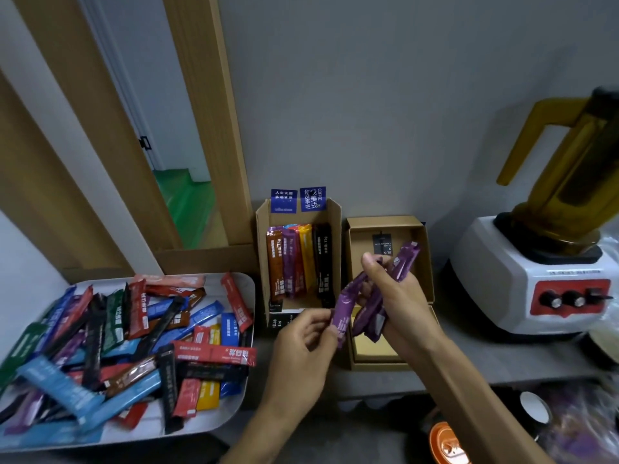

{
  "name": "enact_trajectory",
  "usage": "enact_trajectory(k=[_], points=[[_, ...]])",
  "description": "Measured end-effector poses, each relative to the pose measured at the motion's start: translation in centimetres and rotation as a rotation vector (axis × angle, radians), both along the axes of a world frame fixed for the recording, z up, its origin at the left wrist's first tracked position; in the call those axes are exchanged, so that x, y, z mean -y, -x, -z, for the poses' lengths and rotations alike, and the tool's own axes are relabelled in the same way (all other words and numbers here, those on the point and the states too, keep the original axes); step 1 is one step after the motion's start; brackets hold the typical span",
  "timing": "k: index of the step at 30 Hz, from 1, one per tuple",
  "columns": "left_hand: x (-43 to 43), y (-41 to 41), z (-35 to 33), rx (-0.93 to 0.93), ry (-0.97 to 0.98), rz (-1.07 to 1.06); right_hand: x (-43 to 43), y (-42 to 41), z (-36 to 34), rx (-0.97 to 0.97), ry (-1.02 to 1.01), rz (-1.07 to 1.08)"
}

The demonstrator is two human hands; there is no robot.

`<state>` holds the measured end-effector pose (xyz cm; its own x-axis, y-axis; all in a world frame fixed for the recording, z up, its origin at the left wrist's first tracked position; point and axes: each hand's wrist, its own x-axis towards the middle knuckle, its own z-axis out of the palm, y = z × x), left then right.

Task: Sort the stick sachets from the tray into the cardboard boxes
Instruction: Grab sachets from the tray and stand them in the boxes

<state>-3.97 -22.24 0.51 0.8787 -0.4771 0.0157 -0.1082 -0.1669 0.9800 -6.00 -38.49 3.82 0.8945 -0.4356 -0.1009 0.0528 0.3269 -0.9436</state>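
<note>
Filling the tray at 9 o'clock are jumbled sachets; upright sachets are standing in the tall box. Over the square box, the right hand is gripping purple sachets, the left hand pinching a single sachet.

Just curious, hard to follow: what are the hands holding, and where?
The right hand grips a bunch of purple sachets round their middles; the left hand pinches the lower end of one more purple sachet.
</note>
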Motion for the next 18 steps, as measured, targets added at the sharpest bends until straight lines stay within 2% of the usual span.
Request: enact_trajectory(k=[3, 10, 18], points=[[-0.6, -0.3, -0.2, -0.07, 0.053, 0.005, -0.2, 0.0, -0.2, 0.01, 0.001, -0.066], [-1.5, -0.1, -0.1, -0.055, 0.043, 0.001, 0.0, -0.6, -1.0, -0.101, 0.073, -0.042], [-1.3, -1.3, -0.2, -0.001, -0.006, -0.003, 0.1, -1.3, -1.7, -0.103, 0.099, -0.079]])
